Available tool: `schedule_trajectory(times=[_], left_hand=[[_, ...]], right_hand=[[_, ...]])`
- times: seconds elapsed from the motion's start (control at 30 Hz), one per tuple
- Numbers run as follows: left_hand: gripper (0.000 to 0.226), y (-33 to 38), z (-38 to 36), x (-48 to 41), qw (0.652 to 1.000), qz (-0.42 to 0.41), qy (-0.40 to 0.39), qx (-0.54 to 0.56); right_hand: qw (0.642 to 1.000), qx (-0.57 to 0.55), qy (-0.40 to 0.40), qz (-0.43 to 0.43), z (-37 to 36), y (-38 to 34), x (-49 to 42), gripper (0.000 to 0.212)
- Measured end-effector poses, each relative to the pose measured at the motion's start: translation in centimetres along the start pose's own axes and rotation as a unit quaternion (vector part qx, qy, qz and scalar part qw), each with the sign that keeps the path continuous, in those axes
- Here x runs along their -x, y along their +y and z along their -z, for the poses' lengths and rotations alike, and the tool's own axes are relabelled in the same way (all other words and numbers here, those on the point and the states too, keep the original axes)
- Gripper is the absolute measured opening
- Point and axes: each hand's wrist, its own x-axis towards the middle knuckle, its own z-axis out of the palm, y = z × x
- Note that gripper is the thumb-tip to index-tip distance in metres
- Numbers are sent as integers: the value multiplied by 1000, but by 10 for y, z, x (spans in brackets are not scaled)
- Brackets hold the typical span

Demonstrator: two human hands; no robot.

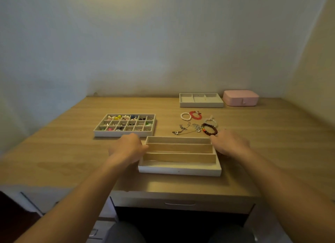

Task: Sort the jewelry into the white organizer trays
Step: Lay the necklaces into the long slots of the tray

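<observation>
The slotted tray [179,170] is held at its nine and three o'clock ends by the left hand [126,146] and right hand [230,143]. Fingers are curled round its walls.

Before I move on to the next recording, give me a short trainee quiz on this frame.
1. What do the left hand and the right hand grip, one at each end?
2. True or false: the pink box stands at the back right of the table, beside a three-section tray.
3. Where do the bracelets lie? A. in the gripped tray; B. loose on the table; C. in the pink box.
Key: 1. the long-slot tray; 2. true; 3. B.
</observation>
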Motion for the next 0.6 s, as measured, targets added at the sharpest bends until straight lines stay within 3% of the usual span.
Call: schedule_trajectory(times=[0.1, 0.17, 0.23, 0.6], left_hand=[[14, -2, 2, -1, 996, -67, 25, 55], [17, -3, 2, -4, 989, -111, -7, 95], [16, -5, -1, -9, 987, -127, -26, 93], [16, 0, 1, -23, 984, -148, -83, 52]], right_hand=[[994, -64, 49, 74, -4, 5, -7, 25], [979, -134, -10, 151, -2, 7, -8, 10], [969, -138, -60, 195, 0, 8, -7, 10], [965, -82, -131, 212, 4, 8, -16, 14]])
